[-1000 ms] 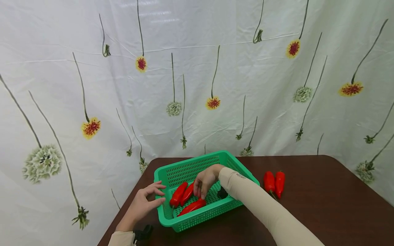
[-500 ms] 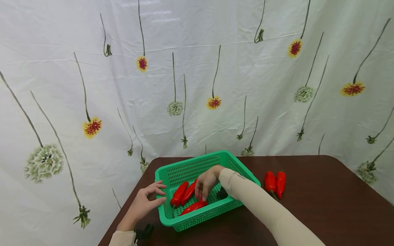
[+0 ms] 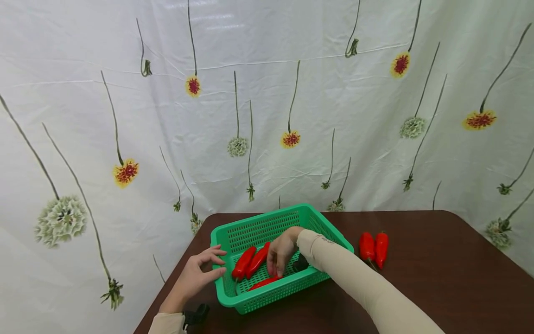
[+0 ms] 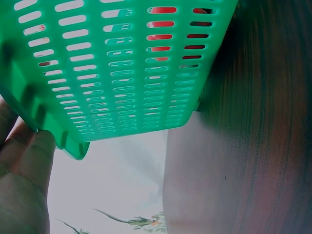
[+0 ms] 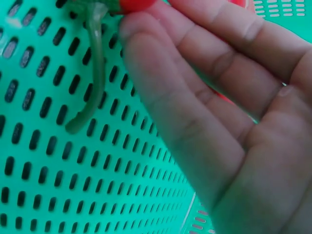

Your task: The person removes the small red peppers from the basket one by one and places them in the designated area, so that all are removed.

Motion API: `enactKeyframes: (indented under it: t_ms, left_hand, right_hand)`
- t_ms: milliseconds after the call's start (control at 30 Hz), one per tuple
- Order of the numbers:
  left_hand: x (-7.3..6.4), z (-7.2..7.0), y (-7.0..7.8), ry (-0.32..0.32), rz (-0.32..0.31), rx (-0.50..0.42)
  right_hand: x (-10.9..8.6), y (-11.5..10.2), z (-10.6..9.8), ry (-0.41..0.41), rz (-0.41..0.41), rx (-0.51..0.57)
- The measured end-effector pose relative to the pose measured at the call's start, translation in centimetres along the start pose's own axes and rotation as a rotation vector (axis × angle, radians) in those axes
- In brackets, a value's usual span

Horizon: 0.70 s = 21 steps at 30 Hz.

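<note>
A green perforated plastic basket (image 3: 256,232) holds several long red peppers. Down inside it, my right hand (image 3: 282,253) pinches the stem end of the front red pepper (image 3: 263,283); the right wrist view shows its curved green stem (image 5: 97,63) beside the thumb tip. Two more red peppers (image 3: 244,263) lie side by side to the left of that hand. My left hand (image 3: 197,277) touches the basket's left rim with relaxed fingers and thumb spread apart. From the left wrist view, a fingertip (image 4: 44,141) rests against the rim, and other fingers are partly hidden behind it.
Two red peppers (image 3: 373,249) lie on the dark brown table (image 3: 434,264) right of the basket. A white curtain with printed flowers (image 3: 354,106) hangs behind the table. The right forearm sleeve (image 3: 359,278) crosses over the basket's right side.
My right hand has shifted slightly to the right within the basket, and the front pepper has slid along with it. The left hand stays at the rim.
</note>
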<state>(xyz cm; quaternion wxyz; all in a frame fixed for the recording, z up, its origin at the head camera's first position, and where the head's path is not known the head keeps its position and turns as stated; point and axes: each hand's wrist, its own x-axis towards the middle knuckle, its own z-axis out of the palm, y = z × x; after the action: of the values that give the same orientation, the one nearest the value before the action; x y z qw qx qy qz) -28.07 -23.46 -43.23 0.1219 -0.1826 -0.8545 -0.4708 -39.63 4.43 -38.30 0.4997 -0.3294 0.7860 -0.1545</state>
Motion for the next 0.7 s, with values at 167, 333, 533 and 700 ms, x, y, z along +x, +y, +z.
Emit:
enactKeyframes:
  t_ms: [167, 333, 533, 700]
  left_hand:
    - [0.0, 0.1, 0.0, -0.003, -0.001, 0.004]
    - [-0.1, 0.1, 0.0, -0.008, -0.012, -0.003]
    - [-0.1, 0.1, 0.0, -0.016, -0.013, -0.02]
    - [-0.1, 0.0, 0.1, -0.013, -0.02, -0.024]
  right_hand:
    - [0.4, 0.1, 0.1, -0.026, 0.039, -0.015]
    - [0.7, 0.0, 0.4, -0.063, 0.057, -0.017]
    - [1.0, -0.2, 0.5, -0.141, 0.084, -0.029]
    - [1.1, -0.3, 0.5, -0.163, 0.1, -0.042]
